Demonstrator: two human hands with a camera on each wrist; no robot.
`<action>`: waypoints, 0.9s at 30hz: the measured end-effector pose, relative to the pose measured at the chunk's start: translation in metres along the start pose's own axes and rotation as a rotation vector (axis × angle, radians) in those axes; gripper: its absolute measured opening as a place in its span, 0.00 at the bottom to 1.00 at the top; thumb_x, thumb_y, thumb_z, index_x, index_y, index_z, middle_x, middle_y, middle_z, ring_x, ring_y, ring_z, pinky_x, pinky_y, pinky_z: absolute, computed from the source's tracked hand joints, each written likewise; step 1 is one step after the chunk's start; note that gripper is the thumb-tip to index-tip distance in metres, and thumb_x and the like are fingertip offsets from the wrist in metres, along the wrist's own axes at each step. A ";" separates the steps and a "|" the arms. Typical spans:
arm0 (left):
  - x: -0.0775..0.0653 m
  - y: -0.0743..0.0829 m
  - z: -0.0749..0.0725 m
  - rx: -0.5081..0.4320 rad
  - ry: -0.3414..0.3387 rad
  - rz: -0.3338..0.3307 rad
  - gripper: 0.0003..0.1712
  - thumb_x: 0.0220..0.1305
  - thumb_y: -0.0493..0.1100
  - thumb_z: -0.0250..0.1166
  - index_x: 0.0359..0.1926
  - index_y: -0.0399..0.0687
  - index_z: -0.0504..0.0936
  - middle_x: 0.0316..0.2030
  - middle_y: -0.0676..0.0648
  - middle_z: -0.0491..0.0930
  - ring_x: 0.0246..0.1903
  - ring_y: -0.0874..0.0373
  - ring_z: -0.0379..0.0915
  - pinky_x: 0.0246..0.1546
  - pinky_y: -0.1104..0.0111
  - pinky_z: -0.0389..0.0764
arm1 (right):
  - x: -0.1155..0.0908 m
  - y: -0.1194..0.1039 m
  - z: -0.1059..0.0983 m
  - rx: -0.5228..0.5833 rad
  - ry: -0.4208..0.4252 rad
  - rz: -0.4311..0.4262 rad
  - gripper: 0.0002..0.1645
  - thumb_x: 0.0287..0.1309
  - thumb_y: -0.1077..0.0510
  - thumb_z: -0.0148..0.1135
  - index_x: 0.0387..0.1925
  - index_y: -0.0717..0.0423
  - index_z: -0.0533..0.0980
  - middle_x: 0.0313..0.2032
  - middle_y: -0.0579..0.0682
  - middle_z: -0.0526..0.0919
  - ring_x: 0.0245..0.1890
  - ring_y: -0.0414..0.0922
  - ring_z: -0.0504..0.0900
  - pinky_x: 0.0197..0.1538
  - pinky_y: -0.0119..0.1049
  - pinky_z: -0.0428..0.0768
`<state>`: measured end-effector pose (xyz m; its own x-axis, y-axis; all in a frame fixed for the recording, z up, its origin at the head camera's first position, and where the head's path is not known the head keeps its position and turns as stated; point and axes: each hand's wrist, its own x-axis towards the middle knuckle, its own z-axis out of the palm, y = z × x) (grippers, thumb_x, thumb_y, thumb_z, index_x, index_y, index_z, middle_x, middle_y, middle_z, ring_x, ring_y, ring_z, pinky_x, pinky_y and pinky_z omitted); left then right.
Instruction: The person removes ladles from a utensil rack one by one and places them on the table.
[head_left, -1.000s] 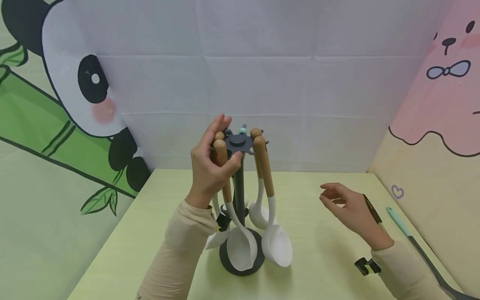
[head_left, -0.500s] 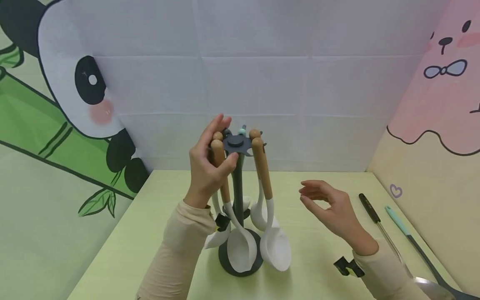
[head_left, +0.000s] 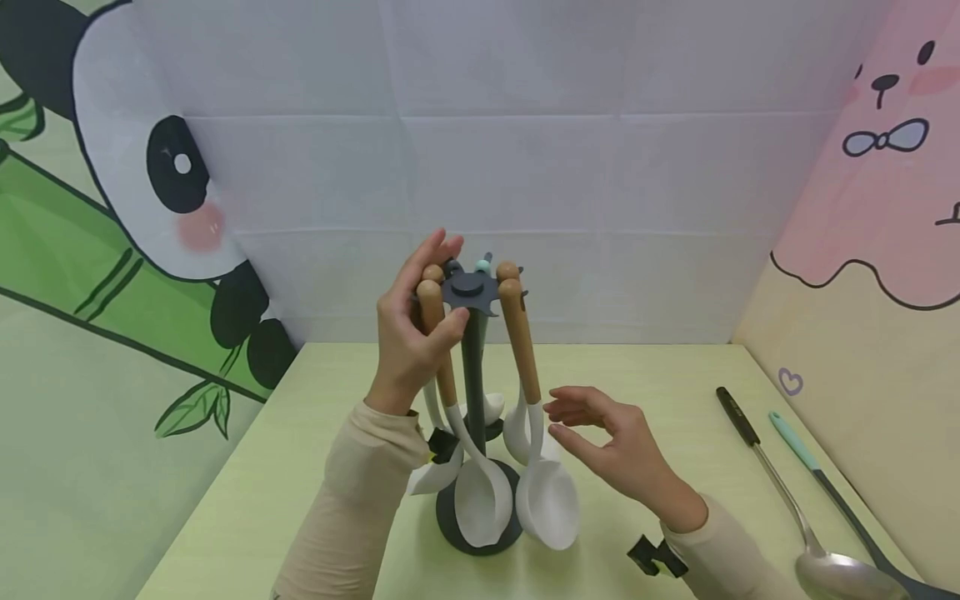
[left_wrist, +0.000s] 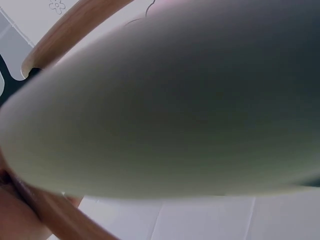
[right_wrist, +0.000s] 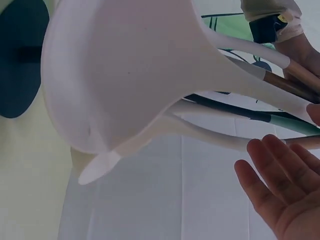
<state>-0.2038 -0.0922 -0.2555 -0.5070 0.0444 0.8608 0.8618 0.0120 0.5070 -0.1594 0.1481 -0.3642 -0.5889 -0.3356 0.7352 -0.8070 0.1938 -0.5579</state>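
Note:
A dark utensil rack [head_left: 474,358] stands upright in the head view, hung with white-headed, wooden-handled utensils. At its top left, my left hand [head_left: 412,333] grips the rack, the thumb at the front edge of the top disc and two wooden handles between thumb and fingers. The front-right ladle [head_left: 547,504] hangs bowl down; its bowl fills much of the right wrist view. Just right of that ladle's neck is my right hand [head_left: 611,442], thumb and fingers apart, holding nothing. The left wrist view is mostly blocked by a large blurred pale shape.
On the table's right side lie a metal ladle [head_left: 843,575] with a black handle and a dark utensil [head_left: 843,504] with a mint handle end. A white wall [head_left: 600,183] stands behind, with printed panels at both sides.
My right hand has moved left from beside the black-handled ladle to the hanging ladle's neck, uncovering the metal ladle. My left hand stays at the rack; the hanging utensils have shifted slightly.

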 end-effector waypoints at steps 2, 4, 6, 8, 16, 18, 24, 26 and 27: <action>0.000 -0.001 0.000 -0.014 -0.001 -0.002 0.46 0.47 0.45 0.60 0.67 0.23 0.64 0.60 0.28 0.73 0.61 0.48 0.72 0.58 0.67 0.74 | -0.001 -0.001 0.006 0.023 -0.015 0.003 0.28 0.49 0.76 0.68 0.54 0.63 0.76 0.41 0.56 0.87 0.39 0.47 0.87 0.42 0.41 0.85; 0.000 -0.001 -0.001 -0.024 -0.002 -0.004 0.46 0.47 0.45 0.60 0.67 0.23 0.64 0.60 0.28 0.73 0.61 0.46 0.72 0.58 0.67 0.74 | -0.002 -0.001 0.011 0.044 -0.028 0.011 0.28 0.50 0.76 0.68 0.54 0.63 0.76 0.41 0.56 0.87 0.39 0.46 0.87 0.41 0.42 0.85; 0.001 -0.001 -0.001 -0.033 -0.007 -0.007 0.46 0.48 0.45 0.59 0.67 0.23 0.64 0.60 0.28 0.73 0.62 0.45 0.71 0.59 0.66 0.73 | -0.004 -0.001 0.016 0.061 -0.041 0.023 0.27 0.51 0.75 0.69 0.55 0.63 0.76 0.41 0.57 0.87 0.39 0.45 0.87 0.41 0.42 0.85; 0.001 -0.001 -0.001 -0.043 -0.011 -0.010 0.46 0.48 0.46 0.59 0.67 0.23 0.64 0.60 0.29 0.73 0.63 0.44 0.70 0.59 0.66 0.73 | -0.006 -0.001 0.021 0.075 -0.053 0.033 0.26 0.52 0.74 0.68 0.55 0.62 0.76 0.41 0.57 0.87 0.39 0.45 0.87 0.41 0.41 0.85; 0.001 -0.001 -0.002 -0.057 -0.015 -0.023 0.46 0.47 0.46 0.59 0.68 0.25 0.65 0.61 0.30 0.73 0.64 0.44 0.69 0.59 0.66 0.73 | -0.009 0.000 0.033 0.112 -0.083 0.007 0.22 0.56 0.73 0.66 0.52 0.61 0.75 0.37 0.54 0.87 0.36 0.48 0.87 0.38 0.39 0.85; 0.001 -0.001 -0.002 -0.053 -0.016 -0.024 0.46 0.47 0.47 0.59 0.68 0.25 0.65 0.61 0.30 0.73 0.64 0.44 0.69 0.59 0.66 0.73 | -0.009 0.001 0.033 0.112 -0.084 0.009 0.21 0.56 0.74 0.66 0.51 0.61 0.75 0.36 0.55 0.87 0.36 0.47 0.87 0.36 0.38 0.85; 0.001 -0.001 -0.001 -0.061 -0.015 -0.025 0.46 0.48 0.46 0.59 0.68 0.25 0.65 0.61 0.30 0.73 0.64 0.44 0.69 0.60 0.66 0.73 | -0.011 -0.001 0.034 0.070 -0.079 0.031 0.21 0.55 0.74 0.66 0.51 0.60 0.76 0.35 0.54 0.87 0.36 0.42 0.87 0.32 0.37 0.85; 0.001 -0.002 -0.001 -0.066 -0.014 -0.026 0.46 0.48 0.46 0.59 0.68 0.25 0.65 0.61 0.31 0.73 0.64 0.44 0.69 0.60 0.66 0.73 | -0.011 -0.002 0.034 0.059 -0.077 0.030 0.21 0.55 0.74 0.66 0.50 0.61 0.76 0.35 0.54 0.87 0.35 0.42 0.87 0.31 0.36 0.84; 0.001 -0.002 -0.001 -0.068 -0.013 -0.026 0.46 0.47 0.46 0.59 0.67 0.25 0.65 0.61 0.31 0.73 0.64 0.44 0.69 0.60 0.66 0.73 | -0.011 -0.002 0.034 0.055 -0.075 0.029 0.21 0.55 0.74 0.66 0.50 0.61 0.76 0.34 0.54 0.87 0.35 0.42 0.87 0.31 0.35 0.84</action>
<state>-0.2058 -0.0928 -0.2553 -0.5291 0.0575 0.8466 0.8451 -0.0542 0.5318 -0.1494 0.1201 -0.3842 -0.6049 -0.3995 0.6888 -0.7850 0.1536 -0.6002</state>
